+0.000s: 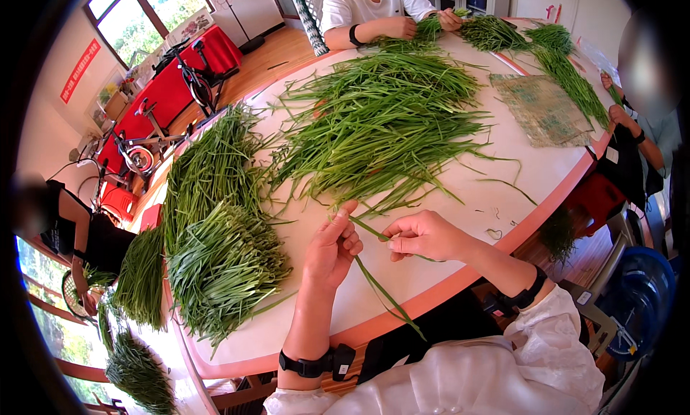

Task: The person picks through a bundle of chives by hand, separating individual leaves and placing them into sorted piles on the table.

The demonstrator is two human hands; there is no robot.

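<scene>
My left hand (pixel 332 248) is closed on the ends of a few garlic chives (pixel 382 294), whose long green leaves hang down over the table's near edge. To its right, my right hand (pixel 427 235) pinches a leaf between thumb and fingers, and the strand runs across the gap between both hands. Just beyond them, a large loose heap of garlic chives (pixel 388 113) covers the middle of the table. On the left lie a neater bundle of chives (pixel 226 264) and, behind it, another long pile (pixel 215 163).
The white table (pixel 460 264) has a pink border. A worn greenish mat (pixel 543 106) lies at the right. People sit at the far side (pixel 374 16), right (pixel 647 145) and left (pixel 83 221), handling greens. A blue tub (pixel 636 300) stands at lower right; exercise bikes (pixel 144 156) stand behind.
</scene>
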